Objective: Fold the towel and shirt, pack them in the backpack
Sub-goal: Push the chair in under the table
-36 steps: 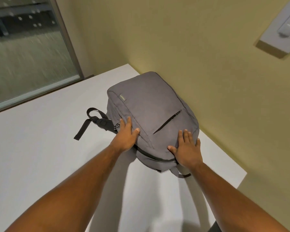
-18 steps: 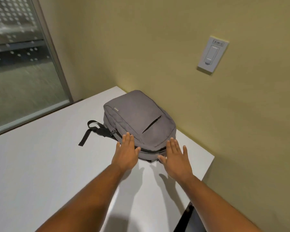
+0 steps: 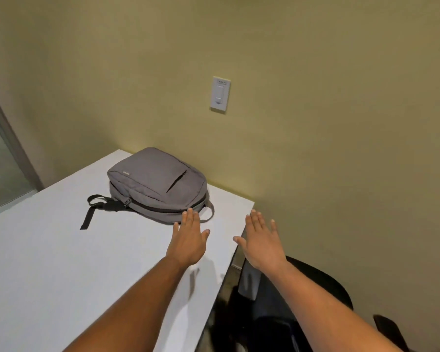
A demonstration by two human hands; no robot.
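Soft gray fabric backpack [image 3: 156,184] is laid flat on the white table [image 3: 48,250]; left hand [image 3: 188,241] and right hand [image 3: 261,243] are held flat and empty just in front of it.

This looks like a small office or meeting room rather than a home. A plain white table [image 3: 48,262] fills the lower left of the frame, pushed into a corner of bare yellow-green wall [image 3: 341,123]. A white wall switch [image 3: 220,94] sits on that wall at upper centre. At the left edge a metal-framed glass panel [image 3: 0,168] runs down to table level, like an office partition. A black chair [image 3: 323,283] stands at lower right, beside the table's end, over a dark floor [image 3: 229,295].
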